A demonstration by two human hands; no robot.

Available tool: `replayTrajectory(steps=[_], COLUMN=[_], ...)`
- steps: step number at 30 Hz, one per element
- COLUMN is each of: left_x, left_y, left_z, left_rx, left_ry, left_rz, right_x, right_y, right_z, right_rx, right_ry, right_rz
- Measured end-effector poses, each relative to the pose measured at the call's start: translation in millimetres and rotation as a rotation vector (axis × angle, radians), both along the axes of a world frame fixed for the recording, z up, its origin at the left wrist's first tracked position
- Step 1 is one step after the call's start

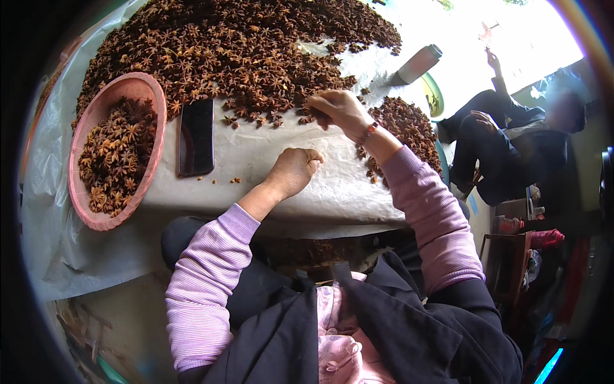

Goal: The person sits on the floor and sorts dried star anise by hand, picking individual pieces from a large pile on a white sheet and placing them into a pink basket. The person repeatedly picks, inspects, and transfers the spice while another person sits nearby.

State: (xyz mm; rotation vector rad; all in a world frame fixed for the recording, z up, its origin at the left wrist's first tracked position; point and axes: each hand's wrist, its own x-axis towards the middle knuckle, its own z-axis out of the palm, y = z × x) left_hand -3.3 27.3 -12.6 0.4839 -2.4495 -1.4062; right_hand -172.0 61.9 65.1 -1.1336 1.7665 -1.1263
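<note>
A large heap of dry brown star anise (224, 48) spreads over the far part of the sheet-covered table (256, 205). My right hand (342, 112) is at the heap's near edge, its fingers closed on dark brown star anise pieces. Below and to the left, my left hand (295, 171) is closed in a loose fist above the bare sheet; whatever it may hold is hidden. Just right of my right wrist lies a smaller pile of star anise (406, 131). A pink plastic basket (160, 121), partly filled with star anise, rests at the left.
Between basket and heap lies a black phone (196, 137), with a few small crumbs near it. A grey cylindrical container (420, 64) stands at the far right, next to a green-rimmed basin (433, 96). Another person (511, 128) in dark clothes sits beyond the table's right side.
</note>
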Motion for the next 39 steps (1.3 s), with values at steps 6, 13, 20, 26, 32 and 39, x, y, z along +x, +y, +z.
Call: replayTrajectory(steps=[6,13,20,26,32,39], left_x=[10,29,28,63,145,61], left_y=[-5,-38,-38,-66,-134,-60], left_z=[4,27,14,67,93,51], left_rx=[0.249,1.357,1.677,0.706,-1.118,-0.927], left_ry=[0.028,0.533,0.543,0.663,-0.218,0.106], left_rz=[0.049,0.261,0.210,0.441,1.402,0.577], right_x=[107,74,68,21,-20,-41], right_y=[-73,-50,-20,60,55,-50], right_z=[76,33,-21,4,-22,-65], right_rx=[-0.151,-0.128,-0.308,0.195,0.085,0.080], right_ry=[0.015,0.142,0.523,0.538,0.536,0.999], right_rz=[0.223,-0.044,-0.150,0.338,0.061,-0.255])
